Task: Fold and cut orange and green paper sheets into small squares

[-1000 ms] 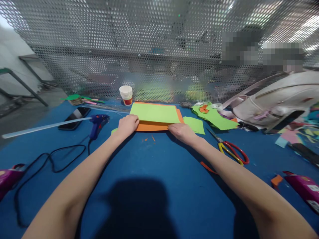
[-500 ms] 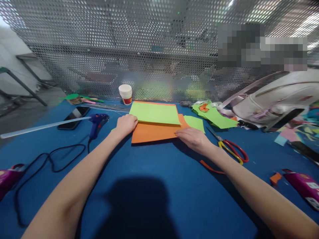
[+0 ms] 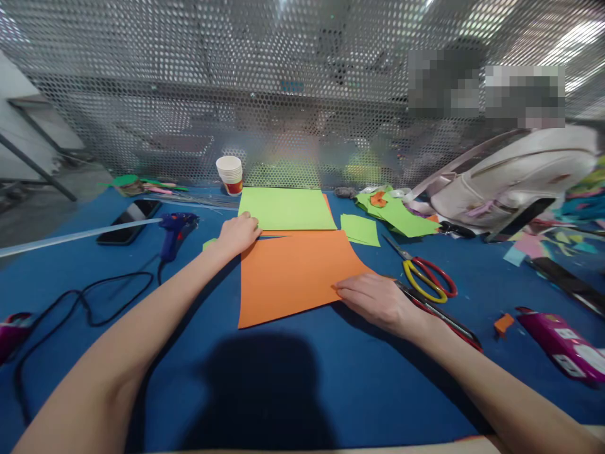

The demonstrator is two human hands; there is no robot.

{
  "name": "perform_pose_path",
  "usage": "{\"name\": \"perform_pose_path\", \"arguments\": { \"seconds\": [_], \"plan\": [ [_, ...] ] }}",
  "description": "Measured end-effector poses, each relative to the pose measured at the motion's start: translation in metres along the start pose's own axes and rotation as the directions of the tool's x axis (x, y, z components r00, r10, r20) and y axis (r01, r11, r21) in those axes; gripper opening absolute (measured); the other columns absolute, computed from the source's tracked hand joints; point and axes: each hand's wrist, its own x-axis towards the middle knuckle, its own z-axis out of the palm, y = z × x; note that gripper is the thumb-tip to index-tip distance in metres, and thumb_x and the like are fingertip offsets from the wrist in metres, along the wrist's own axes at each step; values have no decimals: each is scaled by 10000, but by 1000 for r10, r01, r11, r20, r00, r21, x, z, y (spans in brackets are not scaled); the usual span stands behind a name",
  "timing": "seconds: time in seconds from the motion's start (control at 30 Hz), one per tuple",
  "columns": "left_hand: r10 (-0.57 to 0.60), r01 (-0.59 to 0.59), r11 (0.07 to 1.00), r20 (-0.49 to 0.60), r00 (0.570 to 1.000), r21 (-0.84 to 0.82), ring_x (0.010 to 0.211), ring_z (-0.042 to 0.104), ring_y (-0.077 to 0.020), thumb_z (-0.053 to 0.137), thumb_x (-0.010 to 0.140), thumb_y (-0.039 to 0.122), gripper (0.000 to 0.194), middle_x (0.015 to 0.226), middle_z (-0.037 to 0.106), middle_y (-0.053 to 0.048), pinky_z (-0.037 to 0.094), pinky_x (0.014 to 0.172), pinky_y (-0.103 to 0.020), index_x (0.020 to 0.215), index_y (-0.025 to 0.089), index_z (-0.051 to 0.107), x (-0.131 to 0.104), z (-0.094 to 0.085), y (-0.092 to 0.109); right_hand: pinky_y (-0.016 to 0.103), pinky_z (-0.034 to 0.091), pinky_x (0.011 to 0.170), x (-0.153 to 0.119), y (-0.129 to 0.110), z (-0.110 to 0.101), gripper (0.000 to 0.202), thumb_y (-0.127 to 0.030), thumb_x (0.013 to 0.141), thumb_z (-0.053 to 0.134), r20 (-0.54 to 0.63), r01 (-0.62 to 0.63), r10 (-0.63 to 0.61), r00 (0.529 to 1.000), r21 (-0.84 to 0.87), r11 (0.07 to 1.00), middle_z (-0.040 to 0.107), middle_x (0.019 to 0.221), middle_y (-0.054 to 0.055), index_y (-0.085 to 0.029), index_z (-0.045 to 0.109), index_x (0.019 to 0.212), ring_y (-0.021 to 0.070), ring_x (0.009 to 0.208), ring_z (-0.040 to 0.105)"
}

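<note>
My right hand (image 3: 378,302) pinches the right side of an orange sheet of paper (image 3: 293,274), which lies over the blue table in front of me, its near edge slightly raised. At the lower left corner of a light green sheet of paper (image 3: 286,208), my left hand (image 3: 240,232) is closed on the edge. Another orange edge peeks out under the green sheet. Just right of these lie small green paper pieces (image 3: 359,229) and scissors (image 3: 420,271) with red and yellow handles. A dark tool with red edging (image 3: 447,318) is partly covered by my right forearm.
A blue glue gun (image 3: 174,234) with a long glue stick and a phone (image 3: 130,222) lie at left. Stacked paper cups (image 3: 229,174) stand against the perforated metal screen (image 3: 198,120). Green scraps (image 3: 401,214), a pale backpack (image 3: 510,180) and a purple packet (image 3: 560,347) are at right.
My right hand has drawn the orange sheet toward me, out from under the green sheet. The left hand stays at the green sheet's corner. The dark tool by my right forearm now shows.
</note>
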Motion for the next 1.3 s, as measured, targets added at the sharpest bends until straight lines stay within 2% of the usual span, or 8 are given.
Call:
{"name": "perform_pose_path", "arguments": {
  "seconds": [0.47, 0.63, 0.7, 0.8, 1.03, 1.13, 1.27, 1.3],
  "plan": [
    [326, -293, 895, 45, 944, -336, 1114, 600, -236, 491, 922, 340, 278, 1133, 670, -87, 463, 966, -337, 1067, 192, 676, -71, 0, 18, 430, 516, 902, -13, -13, -18, 233, -82, 894, 555, 46, -93, 94, 995, -25, 995, 732, 1135, 78, -247, 617, 1046, 207, 1058, 670],
    [284, -236, 833, 22, 959, -500, 1110, 623, -230, 510, 908, 332, 330, 1214, 668, -93, 474, 970, -345, 1179, 188, 630, -82, -1, 29, 488, 435, 1016, -7, -18, -29, 192, -110, 868, 600, -144, -127, 105, 984, -158, 979, 740, 1094, 36, -297, 641, 884, 238, 1111, 633],
    [176, -103, 718, 36, 984, -688, 1148, 611, -237, 541, 885, 350, 400, 1264, 646, -108, 472, 984, -357, 1243, 176, 586, -83, -1, 34, 515, 388, 1076, -4, -20, -33, 221, -108, 871, 583, -233, -164, 125, 965, -157, 974, 700, 1188, 26, -312, 665, 857, 252, 1214, 568],
    [47, 111, 391, 140, 989, -914, 1148, 617, -251, 609, 836, 391, 531, 1251, 645, -131, 487, 961, -370, 1301, 152, 520, -83, 0, 43, 536, 316, 1143, 1, -20, -36, 264, -107, 869, 585, -334, -219, 183, 925, -73, 973, 537, 1425, -63, -340, 707, 856, 273, 1366, 430],
    [117, 396, -226, 379, 918, -890, 841, 717, -218, 787, 706, 308, 599, 993, 737, -81, 549, 736, -325, 1231, 185, 526, -82, -5, 53, 556, 262, 1179, 4, -3, -25, 313, -64, 814, 625, -459, -330, 382, 803, 191, 924, 384, 1530, -155, -352, 740, 853, 287, 1461, 278],
    [124, 400, -320, 381, 916, -859, 721, 724, -211, 801, 628, 166, 665, 859, 754, -54, 560, 678, -323, 1227, 183, 513, -79, -9, 50, 541, 290, 1167, 1, 0, -13, 301, -108, 808, 609, -421, -461, 604, 677, 398, 793, 381, 1543, -101, -346, 745, 933, 285, 1449, 309],
    [63, 337, -319, 335, 940, -886, 697, 730, -222, 789, 587, 123, 675, 885, 764, -55, 572, 646, -331, 1203, 181, 520, -77, -12, 42, 452, 485, 999, 1, 4, 7, 523, -174, 698, 646, -90, -509, 971, 220, 839, 193, 494, 1466, 38, -299, 628, 1206, 267, 1280, 534],
    [63, 324, -306, 321, 945, -895, 698, 731, -220, 787, 582, 122, 659, 896, 765, -56, 574, 650, -330, 1187, 176, 531, -76, -12, 41, 420, 522, 930, 3, 6, 10, 547, -199, 679, 653, 12, -467, 989, 148, 882, 59, 558, 1393, 53, -282, 604, 1217, 252, 1198, 592]
  ]
}}
